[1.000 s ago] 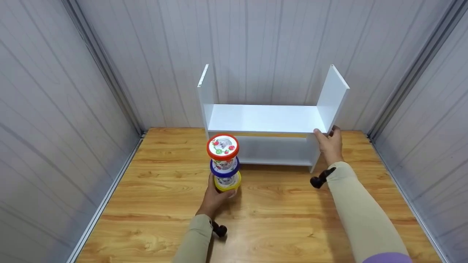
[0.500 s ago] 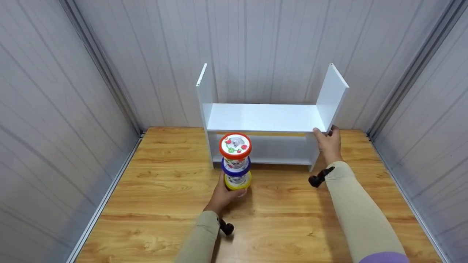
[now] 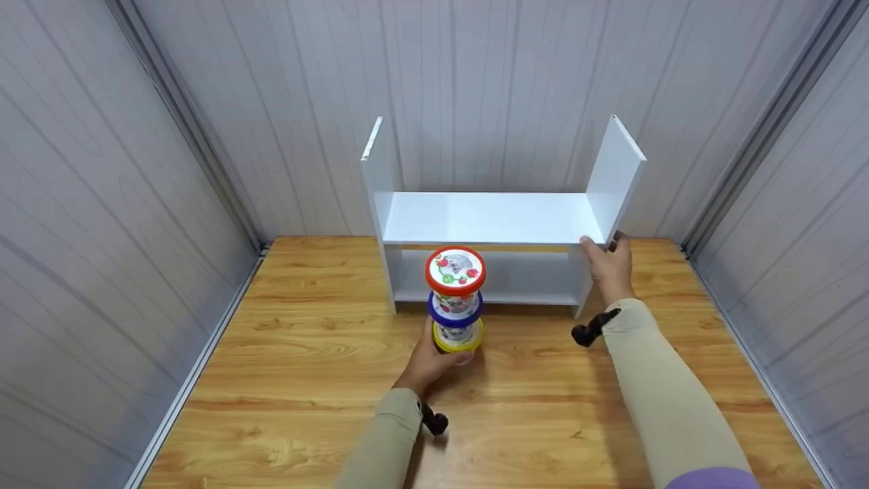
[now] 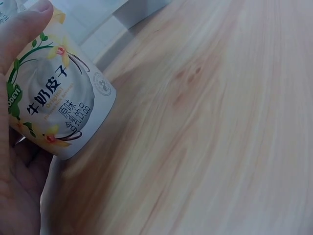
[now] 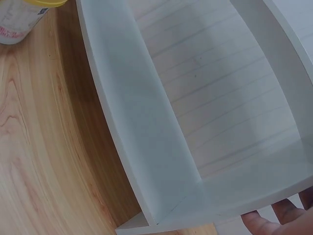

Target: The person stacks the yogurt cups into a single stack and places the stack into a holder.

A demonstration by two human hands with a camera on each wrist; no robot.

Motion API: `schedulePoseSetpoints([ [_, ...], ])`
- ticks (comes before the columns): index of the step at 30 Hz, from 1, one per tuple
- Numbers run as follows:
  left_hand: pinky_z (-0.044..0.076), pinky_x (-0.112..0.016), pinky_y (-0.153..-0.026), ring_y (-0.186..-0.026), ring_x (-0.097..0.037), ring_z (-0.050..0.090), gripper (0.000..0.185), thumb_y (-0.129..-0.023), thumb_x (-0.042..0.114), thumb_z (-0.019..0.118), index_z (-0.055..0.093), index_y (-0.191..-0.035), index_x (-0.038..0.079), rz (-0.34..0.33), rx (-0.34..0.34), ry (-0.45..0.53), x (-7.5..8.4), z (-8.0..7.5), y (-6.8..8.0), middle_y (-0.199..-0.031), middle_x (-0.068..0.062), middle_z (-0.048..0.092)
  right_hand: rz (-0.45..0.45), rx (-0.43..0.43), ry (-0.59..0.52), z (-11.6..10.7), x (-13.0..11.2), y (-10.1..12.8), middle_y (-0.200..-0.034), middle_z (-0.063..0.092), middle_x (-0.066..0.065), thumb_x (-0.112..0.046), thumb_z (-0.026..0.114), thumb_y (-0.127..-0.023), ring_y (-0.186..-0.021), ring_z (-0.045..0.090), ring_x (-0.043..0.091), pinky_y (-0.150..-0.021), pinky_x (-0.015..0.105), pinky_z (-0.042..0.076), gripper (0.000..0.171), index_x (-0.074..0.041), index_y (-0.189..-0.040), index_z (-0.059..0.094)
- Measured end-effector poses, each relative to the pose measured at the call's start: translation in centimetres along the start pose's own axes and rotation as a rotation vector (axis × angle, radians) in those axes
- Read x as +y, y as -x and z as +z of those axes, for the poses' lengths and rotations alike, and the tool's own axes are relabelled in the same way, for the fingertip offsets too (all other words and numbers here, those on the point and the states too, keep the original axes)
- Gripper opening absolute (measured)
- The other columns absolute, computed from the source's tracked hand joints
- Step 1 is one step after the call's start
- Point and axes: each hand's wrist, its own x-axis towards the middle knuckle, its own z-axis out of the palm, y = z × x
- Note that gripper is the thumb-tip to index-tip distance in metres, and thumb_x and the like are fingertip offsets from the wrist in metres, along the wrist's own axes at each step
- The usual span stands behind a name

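Note:
In the head view my left hand (image 3: 429, 363) grips the lowest of three stacked tubs, the yellow-lidded one (image 3: 457, 336). On it sit a blue-lidded tub (image 3: 456, 311) and, topmost, a red-lidded tub (image 3: 455, 272) with strawberries on its lid. The left wrist view shows the lowest tub's printed wall (image 4: 58, 98), tilted in that picture, with my thumb (image 4: 22, 29) across its upper part. My right hand (image 3: 611, 268) holds the right side panel of a white two-tier shelf (image 3: 485, 217), thumb at the front edge. The stack overlaps the shelf's lower tier in the head view.
The shelf stands on a wood-grain tabletop (image 3: 285, 380), near the panelled back wall (image 3: 475, 81). Its two side panels rise above the upper tier. Side walls (image 3: 81, 238) flank the table. Both wrists carry a small black camera mount.
My left hand has moved right with the stacked tubs, from the shelf's left end toward its middle. The right hand keeps its hold on the side panel.

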Motion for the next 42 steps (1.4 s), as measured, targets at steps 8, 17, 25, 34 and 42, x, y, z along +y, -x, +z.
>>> schedulePoseSetpoints([
  [8,0.032,-0.052,-0.118,-0.136,-0.024,0.047,0.111,-0.070,0.032,0.095,0.024,-0.155,0.033,-0.006,-0.005,-0.016,0.3,0.7,-0.3,-0.146,0.003,0.050,0.008,-0.017,-0.004,0.1,-0.1,0.1,-0.162,0.028,0.017,-0.041,0.065,-0.096,-0.146,0.033,0.030,-0.118,0.041,0.034,0.086,-0.010,-0.160,0.017],
  [17,0.032,-0.052,-0.118,-0.135,-0.025,0.048,0.112,-0.068,0.032,0.096,0.025,-0.155,0.033,-0.027,0.006,-0.003,0.4,1.0,-0.5,-0.145,0.003,0.051,0.011,-0.016,0.009,0.1,-0.1,0.0,-0.164,0.025,0.016,-0.041,0.064,-0.096,-0.148,0.030,0.030,-0.119,0.040,0.032,0.086,-0.011,-0.161,0.016],
  [25,0.034,-0.051,-0.117,-0.133,-0.027,0.048,0.109,-0.072,0.021,0.093,0.024,-0.157,0.026,0.006,-0.017,0.004,0.9,1.3,-0.6,-0.144,-0.004,0.050,-0.003,-0.028,-0.031,0.0,0.1,0.1,-0.158,0.031,0.019,-0.041,0.065,-0.096,-0.139,0.039,0.030,-0.115,0.042,0.037,0.086,-0.009,-0.160,0.018],
  [34,0.030,-0.052,-0.118,-0.135,-0.027,0.047,0.110,-0.072,0.026,0.093,0.024,-0.157,0.029,-0.030,-0.016,-0.010,2.2,1.2,-0.7,-0.145,-0.003,0.051,0.007,-0.026,-0.011,-0.1,0.1,0.0,-0.160,0.028,0.018,-0.042,0.064,-0.096,-0.144,0.035,0.030,-0.118,0.042,0.035,0.087,-0.010,-0.161,0.016],
  [42,0.032,-0.051,-0.118,-0.134,-0.023,0.049,0.103,-0.072,0.028,0.094,0.030,-0.153,0.031,-0.002,-0.026,-0.004,3.4,1.2,-1.0,-0.143,0.003,0.053,0.015,-0.023,-0.021,0.1,0.4,-0.1,-0.161,0.027,0.017,-0.042,0.064,-0.096,-0.145,0.034,0.030,-0.118,0.042,0.034,0.087,-0.011,-0.161,0.015],
])
